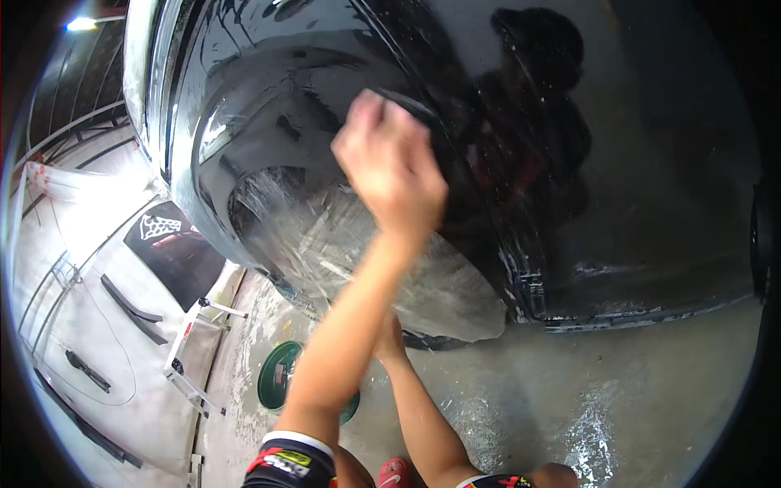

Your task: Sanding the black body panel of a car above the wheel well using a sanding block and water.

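My left hand (392, 163) is raised to the black car's fender (301, 57), just above the wheel arch, its fingers curled and blurred by motion. A dark edge shows beside the fingers, but I cannot make out what it belongs to. Lower down, my right hand (388, 337) is near the bottom of the covered wheel and mostly hidden behind my left forearm, so its fingers do not show. A cloudy, greyish sheet (455, 293) covers the wheel. To the right lies the glossy black door (651, 187), with wet streaks along its lower edge.
A green bucket (275, 378) stands on the wet floor (537, 390), partly behind my left arm. Further left is a white metal step stand (183, 350) beside a pale wall (89, 325) with dark strips against it. My red shoe (393, 472) shows at the lower edge.
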`<state>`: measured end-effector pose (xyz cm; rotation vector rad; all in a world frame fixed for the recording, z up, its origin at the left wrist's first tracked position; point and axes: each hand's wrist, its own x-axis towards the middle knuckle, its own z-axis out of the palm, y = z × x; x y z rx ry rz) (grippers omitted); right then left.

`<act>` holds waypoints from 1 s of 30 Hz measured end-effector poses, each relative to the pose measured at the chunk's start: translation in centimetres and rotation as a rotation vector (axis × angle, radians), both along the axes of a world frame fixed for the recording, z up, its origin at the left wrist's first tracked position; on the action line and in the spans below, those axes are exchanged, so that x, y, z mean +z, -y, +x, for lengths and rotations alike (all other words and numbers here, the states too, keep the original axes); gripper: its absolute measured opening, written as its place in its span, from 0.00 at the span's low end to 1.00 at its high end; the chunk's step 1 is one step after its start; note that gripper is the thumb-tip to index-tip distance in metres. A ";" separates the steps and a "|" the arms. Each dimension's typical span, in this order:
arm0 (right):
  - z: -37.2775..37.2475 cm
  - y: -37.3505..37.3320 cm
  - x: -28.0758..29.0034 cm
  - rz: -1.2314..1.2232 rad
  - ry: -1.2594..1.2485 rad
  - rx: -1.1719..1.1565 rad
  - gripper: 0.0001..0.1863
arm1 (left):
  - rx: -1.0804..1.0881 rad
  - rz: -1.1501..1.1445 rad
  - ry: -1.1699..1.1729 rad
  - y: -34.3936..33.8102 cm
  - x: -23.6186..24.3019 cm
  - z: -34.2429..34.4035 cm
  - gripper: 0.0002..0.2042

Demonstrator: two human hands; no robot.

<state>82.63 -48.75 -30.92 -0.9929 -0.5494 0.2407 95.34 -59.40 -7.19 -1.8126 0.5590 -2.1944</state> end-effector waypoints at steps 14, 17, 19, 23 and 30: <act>2.5 0.2 -4.3 0.005 -0.370 -0.102 0.17 | -0.011 0.086 -0.066 -0.3 -6.5 0.5 0.15; 3.8 0.4 -7.8 -0.103 -0.287 -0.140 0.15 | 0.013 0.087 -0.284 0.1 -11.3 -0.9 0.16; 3.9 -0.4 -9.1 -0.141 -0.437 -0.204 0.14 | 0.003 0.171 -0.199 -0.2 -7.5 0.0 0.17; 2.5 -0.6 -6.8 -0.116 -0.486 -0.169 0.13 | 0.032 0.171 -0.099 -0.5 -4.1 -0.5 0.17; 5.3 -2.9 -12.5 0.104 -0.602 -0.209 0.13 | -0.042 0.215 -0.323 -0.7 -15.7 -1.1 0.15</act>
